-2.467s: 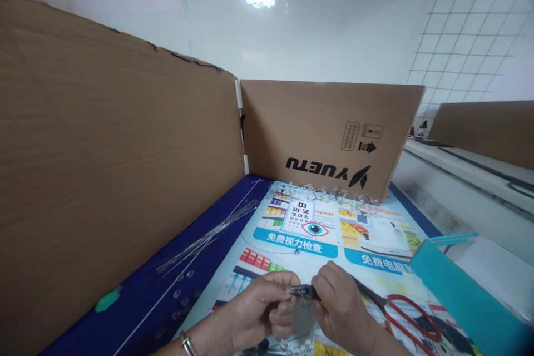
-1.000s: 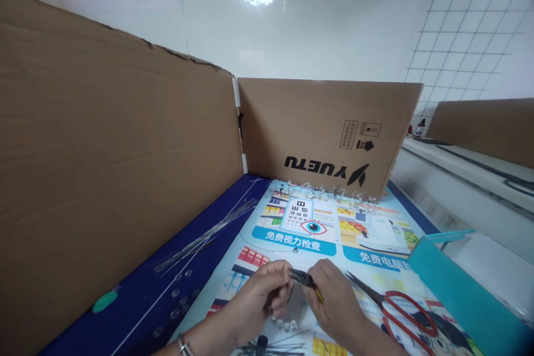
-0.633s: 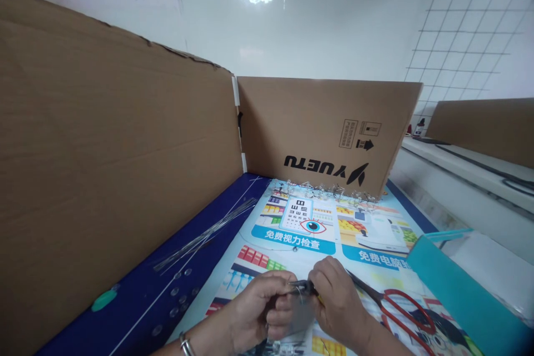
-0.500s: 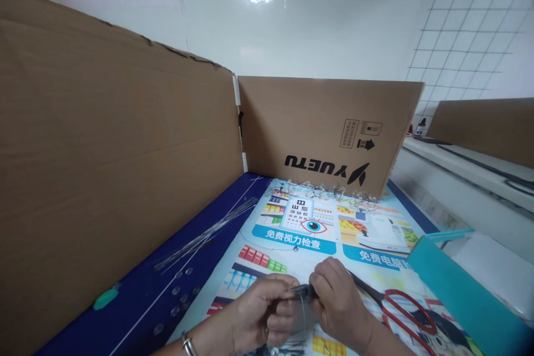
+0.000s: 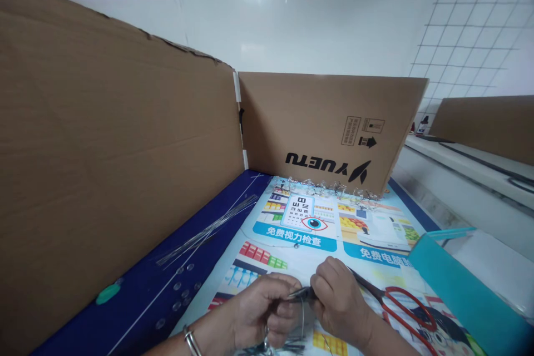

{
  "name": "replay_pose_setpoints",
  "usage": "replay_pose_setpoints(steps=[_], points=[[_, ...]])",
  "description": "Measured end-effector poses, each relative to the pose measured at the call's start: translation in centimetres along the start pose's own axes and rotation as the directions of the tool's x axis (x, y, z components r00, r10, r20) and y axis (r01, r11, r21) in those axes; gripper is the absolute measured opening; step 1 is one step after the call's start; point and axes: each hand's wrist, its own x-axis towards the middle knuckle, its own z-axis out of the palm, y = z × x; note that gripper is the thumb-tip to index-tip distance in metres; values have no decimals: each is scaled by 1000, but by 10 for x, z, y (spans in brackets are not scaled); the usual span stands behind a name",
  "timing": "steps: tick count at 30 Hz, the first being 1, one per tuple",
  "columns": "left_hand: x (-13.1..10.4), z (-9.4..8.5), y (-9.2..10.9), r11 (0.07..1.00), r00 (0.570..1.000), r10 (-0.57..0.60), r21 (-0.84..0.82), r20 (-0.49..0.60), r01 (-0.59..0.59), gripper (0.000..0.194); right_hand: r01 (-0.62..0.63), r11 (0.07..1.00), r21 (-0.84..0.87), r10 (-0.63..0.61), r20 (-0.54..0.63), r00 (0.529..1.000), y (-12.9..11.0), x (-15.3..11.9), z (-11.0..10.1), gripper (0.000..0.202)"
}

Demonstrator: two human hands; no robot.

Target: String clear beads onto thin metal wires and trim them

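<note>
Near the bottom centre, my left hand [image 5: 267,308] is closed, thumb and fingers pinched by the tip of a dark pliers-like tool [image 5: 303,293]. My right hand [image 5: 340,303] wraps round that tool, hiding its handles. A thin wire [image 5: 302,320] hangs from the tool's jaws between the hands. Below my left hand lies a bundle of short wire pieces [image 5: 287,348], partly cut off by the frame edge. Red-handled scissors [image 5: 406,311] lie just right of my right hand, their blades partly behind it.
Cardboard panels [image 5: 125,150] stand at left and back. Long thin wires [image 5: 208,231], small clear discs [image 5: 177,286] and a green piece [image 5: 108,293] lie on the left. Twisted wire pieces [image 5: 329,188] line the back panel. A teal box [image 5: 471,289] is at right.
The view has shifted slightly. Both hands keep nearly the same pose around the tool, and the wire pieces under my left hand show a little more clearly.
</note>
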Motion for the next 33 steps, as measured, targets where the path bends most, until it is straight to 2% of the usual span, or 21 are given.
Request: replay_pose_setpoints(steps=[11, 22, 33], points=[[-1, 5, 1, 999, 997, 51, 16, -56, -50, 19, -27, 998, 52, 25, 33, 999, -1, 1, 0, 6], [2, 1, -3, 994, 985, 107, 32, -133, -103, 21, -56, 995, 86, 55, 9, 998, -1, 1, 1, 9], [2, 1, -6, 986, 976, 165, 30, -145, -162, 13, -130, 979, 158, 124, 48, 991, 0, -1, 7, 10]])
